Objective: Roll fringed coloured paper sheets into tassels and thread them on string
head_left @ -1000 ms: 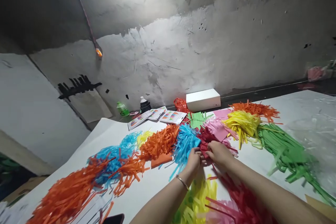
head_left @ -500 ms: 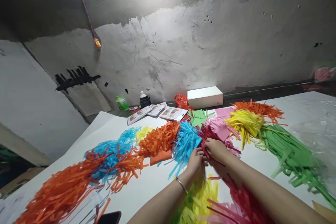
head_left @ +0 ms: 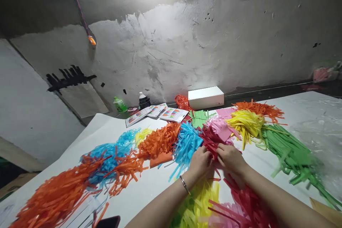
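Dark red paper fringe (head_left: 212, 140) lies at the middle of the table between my two hands. My left hand (head_left: 200, 161) is closed at its lower left edge, fingers curled around the red paper. Close by on the right, my right hand (head_left: 230, 157) pinches the same red fringe, fingertips bent down. The exact fold under the fingers is hidden. A blue paper fringe (head_left: 188, 142) lies just left of my left hand, and a pink one (head_left: 219, 126) is behind the red. Below my wrists are yellow strips (head_left: 207, 199) and loose red strips (head_left: 248, 203).
Orange fringes (head_left: 53, 197) spread along the left, green fringe (head_left: 290, 146) and clear plastic (head_left: 315, 128) on the right. Yellow fringe (head_left: 247, 124) lies behind. Printed packets (head_left: 173, 114), a white box (head_left: 205, 98) and a green bottle (head_left: 120, 104) stand toward the wall. A phone (head_left: 108, 222) sits at the front edge.
My right hand has moved down and right, its fingers now turned toward my left hand. My left hand has turned slightly and its fingers have curled in at the red fringe.
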A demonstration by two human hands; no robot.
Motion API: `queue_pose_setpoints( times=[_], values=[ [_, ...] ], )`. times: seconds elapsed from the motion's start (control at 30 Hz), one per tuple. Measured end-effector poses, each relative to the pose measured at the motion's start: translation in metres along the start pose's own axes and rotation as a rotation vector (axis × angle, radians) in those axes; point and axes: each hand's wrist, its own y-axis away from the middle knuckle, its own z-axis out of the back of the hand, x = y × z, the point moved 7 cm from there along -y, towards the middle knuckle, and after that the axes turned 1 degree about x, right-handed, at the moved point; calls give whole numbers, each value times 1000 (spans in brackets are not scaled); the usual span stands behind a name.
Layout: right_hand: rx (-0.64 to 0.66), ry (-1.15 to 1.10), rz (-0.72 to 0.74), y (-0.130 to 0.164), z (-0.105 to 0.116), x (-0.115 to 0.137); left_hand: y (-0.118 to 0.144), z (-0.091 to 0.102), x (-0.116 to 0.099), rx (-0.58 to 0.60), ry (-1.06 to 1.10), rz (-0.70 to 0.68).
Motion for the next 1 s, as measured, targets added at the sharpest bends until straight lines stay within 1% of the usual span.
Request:
queue_pose_setpoints(
  times=[0.1, 0.2, 0.3, 0.4, 0.5, 0.6, 0.73, 0.87, 0.93, 1.0],
  values=[
    [-55, 33, 8, 5, -4, 1, -1, -7, -9, 19, -195, -91],
    [-126, 46, 47, 11, -5, 4, 1, -17, -13, 44, -353, -157],
    [-218, 38, 100, 17, -2, 9, 1, -29, -13, 88, -450, -213],
    [-327, 21, 145, 23, 4, 16, -4, -35, -7, 109, -495, -214],
    [-416, -4, 245, 23, 5, 25, -10, -36, -1, 113, -483, -174],
    [-432, -8, 367, 18, -1, 32, -13, -34, 3, 120, -428, -138],
    [-447, 42, 425, 10, -4, 25, -13, -25, 9, 103, -346, -59],
    [-409, 106, 478, 9, -1, 19, -14, -13, 19, 54, -276, 52],
    [-383, 124, 482, 9, -1, 18, -16, -11, 18, 53, -247, 66],
    [-366, 137, 497, 9, -3, 20, -17, -12, 14, 73, -220, 46]
  ],
)
